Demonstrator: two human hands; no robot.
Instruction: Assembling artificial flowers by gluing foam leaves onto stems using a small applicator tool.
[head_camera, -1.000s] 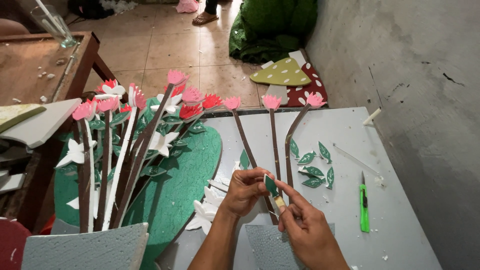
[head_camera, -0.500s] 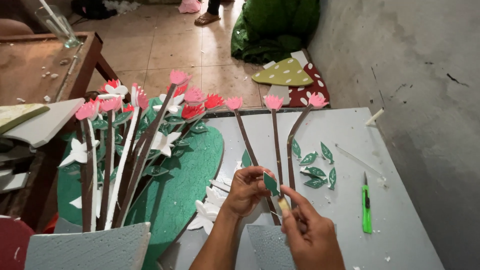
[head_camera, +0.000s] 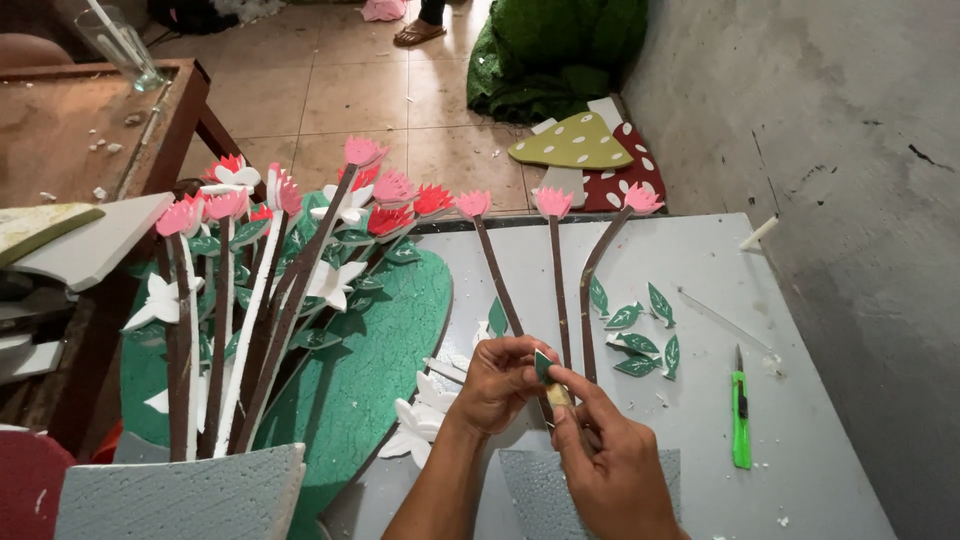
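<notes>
Head view: the right hand (head_camera: 610, 455) and the left hand (head_camera: 497, 380) meet, both pinching a small green foam leaf (head_camera: 543, 365) against a thin brown stem (head_camera: 560, 300). Right of the leaf lies a green utility knife (head_camera: 740, 408); beyond it, loose green leaves (head_camera: 635, 330) on the grey table (head_camera: 800, 470).

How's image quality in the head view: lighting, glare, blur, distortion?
Head view: soft, even daylight, no hard shadows on the grey table; no glare, only a mild sheen on the floor tiles. Left hand, right hand and the green leaf between them are reasonably sharp, no motion smear. Wide-angle lens bends the table's edges outward. The green utility knife reads crisply.
</notes>
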